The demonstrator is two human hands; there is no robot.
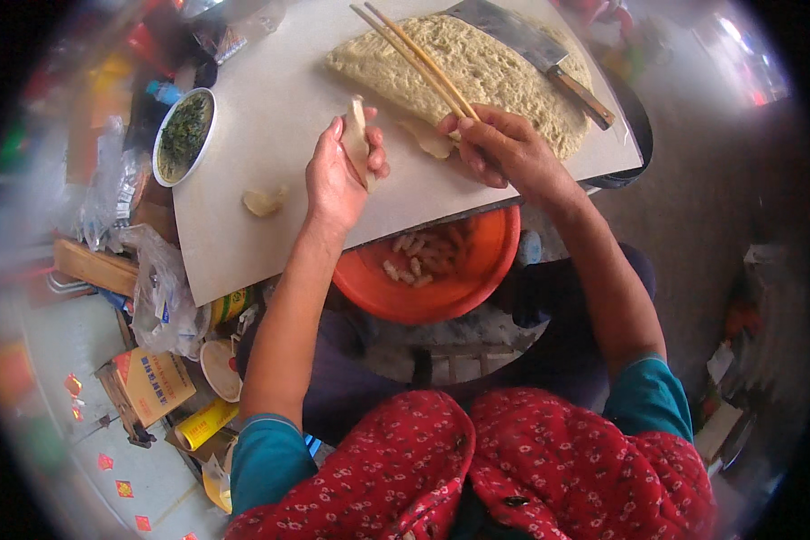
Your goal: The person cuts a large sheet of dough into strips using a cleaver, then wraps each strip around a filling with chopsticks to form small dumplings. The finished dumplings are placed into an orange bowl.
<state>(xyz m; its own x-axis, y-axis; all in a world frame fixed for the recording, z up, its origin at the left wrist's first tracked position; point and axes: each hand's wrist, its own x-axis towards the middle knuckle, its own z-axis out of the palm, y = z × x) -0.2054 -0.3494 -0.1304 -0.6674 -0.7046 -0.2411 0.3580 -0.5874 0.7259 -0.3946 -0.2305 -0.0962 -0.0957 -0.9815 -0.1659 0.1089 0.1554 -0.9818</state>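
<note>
My left hand (341,172) is curled around a pale, elongated piece of dough (356,138) above the board. Between the fingers of my right hand (496,145) is a pair of wooden chopsticks (422,64), pointing up and left. Behind them a large flat slab of pitted dough (412,47) covers the back right of the board, with a cleaver (584,94) lying on it. A small flap of dough (428,140) lies by the slab's near edge, left of my right hand. Another dough scrap (263,201) rests on the board left of my left hand.
At the left edge of the pale board (243,250) stands a white bowl (158,165) of chopped greens. Below the near edge, an orange plastic basin (432,310) holds several small pale pieces. Plastic bags (165,297) and a cardboard box (152,388) are at the left.
</note>
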